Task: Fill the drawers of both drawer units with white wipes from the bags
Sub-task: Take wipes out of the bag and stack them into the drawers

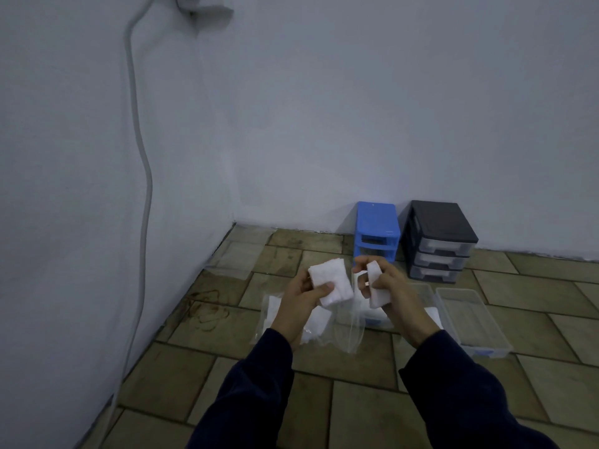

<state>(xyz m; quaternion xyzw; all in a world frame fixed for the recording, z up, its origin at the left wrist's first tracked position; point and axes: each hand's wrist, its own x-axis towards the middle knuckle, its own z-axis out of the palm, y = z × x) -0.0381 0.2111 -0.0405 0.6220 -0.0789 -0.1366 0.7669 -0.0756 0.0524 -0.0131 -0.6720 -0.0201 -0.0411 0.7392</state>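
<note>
— What is the person holding?
— The left hand (301, 298) is gripping a folded white wipe (330, 281), thumb pressing on top. The right hand (390, 288) is clutching a second wipe (376, 286), both raised in front of the blue drawer unit (377, 230).
— And the containers?
— The black drawer unit (439, 241) is standing beside the blue one. A clear drawer (473, 319) is lying near it, looking empty; clear bags (282, 319) are lying below the hands.

Tiled floor (372, 416) carries blue unit (377, 231), black unit (439, 241), clear drawers (473, 322), bags (291, 322).
</note>
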